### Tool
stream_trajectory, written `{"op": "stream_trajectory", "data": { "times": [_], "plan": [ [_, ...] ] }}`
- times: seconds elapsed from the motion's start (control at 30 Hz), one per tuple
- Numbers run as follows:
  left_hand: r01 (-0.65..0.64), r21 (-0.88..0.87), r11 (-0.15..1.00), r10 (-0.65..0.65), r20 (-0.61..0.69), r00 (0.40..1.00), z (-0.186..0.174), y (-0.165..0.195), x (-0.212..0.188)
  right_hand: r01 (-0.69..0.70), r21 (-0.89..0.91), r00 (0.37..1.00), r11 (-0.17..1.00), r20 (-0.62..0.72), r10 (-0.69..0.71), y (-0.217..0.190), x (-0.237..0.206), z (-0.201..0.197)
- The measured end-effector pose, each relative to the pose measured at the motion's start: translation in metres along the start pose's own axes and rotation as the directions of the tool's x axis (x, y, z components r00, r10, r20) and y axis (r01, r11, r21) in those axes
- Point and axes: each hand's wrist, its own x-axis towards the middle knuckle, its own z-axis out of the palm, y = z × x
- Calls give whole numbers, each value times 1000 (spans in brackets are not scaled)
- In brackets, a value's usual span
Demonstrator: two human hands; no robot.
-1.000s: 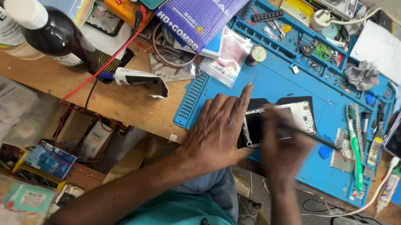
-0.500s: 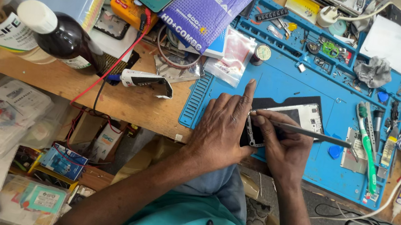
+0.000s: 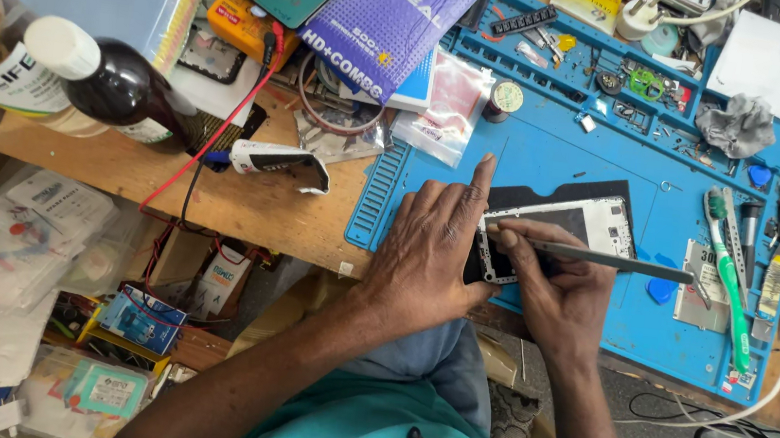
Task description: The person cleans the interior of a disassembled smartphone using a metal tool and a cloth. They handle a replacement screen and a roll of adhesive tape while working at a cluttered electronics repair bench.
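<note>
A wooden bench (image 3: 216, 199) carries a blue repair mat (image 3: 553, 159) and dark bottle (image 3: 121, 86).

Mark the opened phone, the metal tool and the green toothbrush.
opened phone (image 3: 595, 223), head view, bare inner frame.
metal tool (image 3: 615, 262), head view, mid shaft.
green toothbrush (image 3: 732, 292), head view, handle middle.
</note>
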Motion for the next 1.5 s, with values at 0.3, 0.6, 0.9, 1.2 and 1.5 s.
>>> {"op": "stream_trajectory", "data": {
  "times": [0.3, 0.6, 0.9, 1.2, 1.5],
  "plan": [
    [27, -1, 1000, -27, 54, 998, -1, 0, 1, 44, -6, 999, 999, 13, -43, -6, -4, 1],
    [38, 12, 999, -39, 68, 997, 4, -3, 2, 1, 7, 1000, 1000, 12, -1, 1, -9, -4],
    [41, 7, 999, -42, 52, 998, 6, -4, 3, -11, 83, 1000, 996, 18, 10, 4, -13, -7],
    [59, 9, 998, -59, 77, 995, 4, -1, 4, 41, 4, 999, 999, 22, -41, -3, -8, -5],
    [8, 30, 1000, -9, 50, 999, 5, -2, 3, 24, 8, 999, 1000, 22, -25, -4, -7, -4]
  ]
}}
